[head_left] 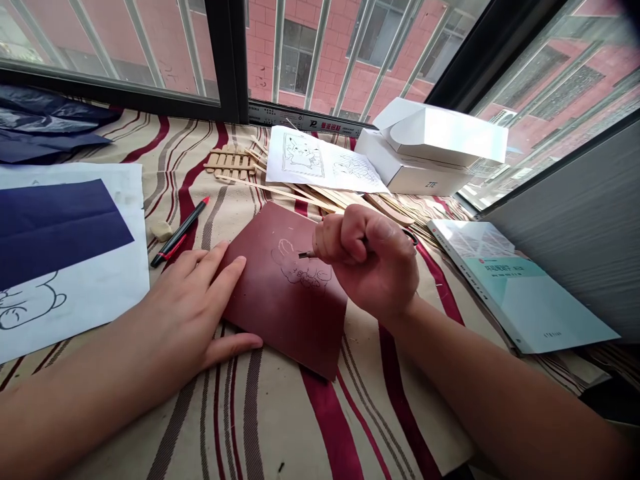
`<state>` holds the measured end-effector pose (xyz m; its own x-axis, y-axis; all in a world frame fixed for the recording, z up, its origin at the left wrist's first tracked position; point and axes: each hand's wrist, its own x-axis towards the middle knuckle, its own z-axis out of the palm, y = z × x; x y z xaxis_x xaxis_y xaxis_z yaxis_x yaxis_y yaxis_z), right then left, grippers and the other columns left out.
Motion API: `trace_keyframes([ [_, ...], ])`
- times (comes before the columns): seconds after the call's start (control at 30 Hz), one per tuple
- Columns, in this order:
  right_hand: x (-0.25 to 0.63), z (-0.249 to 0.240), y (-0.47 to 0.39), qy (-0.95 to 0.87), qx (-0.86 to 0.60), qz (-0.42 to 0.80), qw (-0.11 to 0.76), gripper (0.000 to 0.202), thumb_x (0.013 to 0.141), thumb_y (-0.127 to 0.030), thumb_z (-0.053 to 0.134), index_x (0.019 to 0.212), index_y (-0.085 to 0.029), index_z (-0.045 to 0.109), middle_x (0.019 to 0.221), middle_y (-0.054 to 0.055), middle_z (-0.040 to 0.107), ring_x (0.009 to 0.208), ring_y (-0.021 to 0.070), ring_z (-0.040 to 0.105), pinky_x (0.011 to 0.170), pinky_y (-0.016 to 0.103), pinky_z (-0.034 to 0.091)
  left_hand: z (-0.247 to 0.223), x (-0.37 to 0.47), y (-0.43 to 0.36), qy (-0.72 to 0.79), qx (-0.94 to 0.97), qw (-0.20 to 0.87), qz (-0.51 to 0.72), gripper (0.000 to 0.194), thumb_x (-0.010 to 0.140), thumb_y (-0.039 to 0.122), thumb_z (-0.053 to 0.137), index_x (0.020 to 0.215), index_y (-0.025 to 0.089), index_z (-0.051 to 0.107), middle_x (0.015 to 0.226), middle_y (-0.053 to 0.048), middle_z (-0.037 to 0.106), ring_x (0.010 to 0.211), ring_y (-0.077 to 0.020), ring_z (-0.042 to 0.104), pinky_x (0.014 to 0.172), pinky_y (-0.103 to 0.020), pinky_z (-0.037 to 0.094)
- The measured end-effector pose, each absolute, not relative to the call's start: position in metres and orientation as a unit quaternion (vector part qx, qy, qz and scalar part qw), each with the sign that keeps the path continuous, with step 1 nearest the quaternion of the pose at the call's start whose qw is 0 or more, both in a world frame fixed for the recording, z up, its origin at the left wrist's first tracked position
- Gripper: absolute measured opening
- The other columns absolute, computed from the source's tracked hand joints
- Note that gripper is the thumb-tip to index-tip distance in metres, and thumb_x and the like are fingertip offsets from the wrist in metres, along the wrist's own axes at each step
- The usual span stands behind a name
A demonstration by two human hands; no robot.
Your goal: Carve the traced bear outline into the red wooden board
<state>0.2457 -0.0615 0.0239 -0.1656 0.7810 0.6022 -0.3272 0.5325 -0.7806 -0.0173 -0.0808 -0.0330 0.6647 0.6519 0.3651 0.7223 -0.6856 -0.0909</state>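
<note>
A reddish-brown board point(285, 327) lies at a slant on the striped cloth, with a dark line drawing on its upper part and light carved lines in it. My right hand point(373, 260) is closed in a fist above the board's right side. It grips a carving tool point(306, 255), whose short metal tip points left over the drawing; the fist hides most of the handle. My left hand point(195, 307) rests with its fingers spread, fingertips at the board's left edge and thumb at its lower edge. Small pale shavings are scattered near the drawing.
To the left are a black and red pen point(180, 232), an eraser point(161, 231) and white paper point(115, 293) under a dark blue sheet point(55, 230). Behind lie wooden sticks point(295, 193), drawn-on paper point(320, 160) and a white box point(430, 175). A book point(530, 287) lies right.
</note>
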Motion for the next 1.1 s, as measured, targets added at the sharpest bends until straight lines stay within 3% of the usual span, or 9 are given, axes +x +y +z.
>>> trace_keyframes([
  [0.1, 0.246, 0.021, -0.06, -0.619, -0.176, 0.458, 0.613, 0.062, 0.104, -0.06, 0.063, 0.061, -0.025, 0.037, 0.052, -0.006, 0.032, 0.048, 0.0119, 0.029, 0.05, 0.032, 0.027, -0.025, -0.013, -0.086, -0.393, -0.906, 0.113, -0.111, 0.1, 0.097, 0.084, 0.057, 0.154, 0.002, 0.058, 0.159, -0.033, 0.057, 0.136, -0.046, 0.057, 0.116, -0.058, 0.049],
  [0.23, 0.247, 0.018, -0.059, -0.625, -0.183, 0.472, 0.594, 0.064, 0.105, -0.063, 0.061, 0.06, -0.025, 0.035, 0.053, -0.006, 0.032, 0.048, 0.0118, 0.027, 0.049, 0.032, 0.025, -0.022, -0.011, -0.09, -0.396, -0.906, 0.107, -0.107, 0.1, 0.097, 0.083, 0.058, 0.155, 0.001, 0.056, 0.161, -0.035, 0.054, 0.14, -0.0472, 0.055, 0.119, -0.06, 0.047],
  [0.5, 0.247, 0.018, -0.058, -0.638, -0.18, 0.478, 0.576, 0.059, 0.103, -0.054, 0.064, 0.059, -0.026, 0.036, 0.051, -0.006, 0.032, 0.047, 0.0124, 0.027, 0.048, 0.032, 0.026, -0.039, -0.012, -0.087, -0.422, -0.887, 0.066, -0.174, 0.087, 0.096, 0.079, 0.058, 0.162, 0.025, 0.044, 0.163, -0.022, 0.055, 0.143, -0.0464, 0.055, 0.123, -0.066, 0.043],
  [0.73, 0.25, 0.02, -0.057, -0.646, -0.169, 0.461, 0.584, 0.053, 0.103, -0.043, 0.061, 0.06, -0.025, 0.036, 0.051, -0.006, 0.029, 0.047, 0.0113, 0.028, 0.05, 0.031, 0.027, -0.032, -0.01, -0.088, -0.384, -0.902, 0.123, -0.154, 0.097, 0.098, 0.079, 0.058, 0.151, -0.001, 0.057, 0.153, -0.036, 0.058, 0.134, -0.048, 0.056, 0.116, -0.062, 0.047],
  [1.0, 0.248, 0.018, -0.057, -0.646, -0.165, 0.469, 0.579, 0.06, 0.106, -0.053, 0.062, 0.061, -0.024, 0.036, 0.051, -0.006, 0.032, 0.048, 0.0108, 0.029, 0.049, 0.031, 0.027, -0.03, -0.009, -0.09, -0.385, -0.901, 0.126, -0.154, 0.093, 0.103, 0.079, 0.048, 0.15, -0.001, 0.058, 0.153, -0.035, 0.058, 0.133, -0.0464, 0.055, 0.114, -0.06, 0.047],
  [1.1, 0.248, 0.019, -0.057, -0.646, -0.158, 0.479, 0.573, 0.057, 0.104, -0.048, 0.063, 0.06, -0.024, 0.036, 0.051, -0.006, 0.032, 0.048, 0.0105, 0.028, 0.049, 0.031, 0.026, -0.03, -0.009, -0.089, -0.375, -0.905, 0.125, -0.157, 0.093, 0.109, 0.076, 0.029, 0.149, -0.002, 0.058, 0.152, -0.035, 0.058, 0.132, -0.0462, 0.055, 0.112, -0.06, 0.048],
])
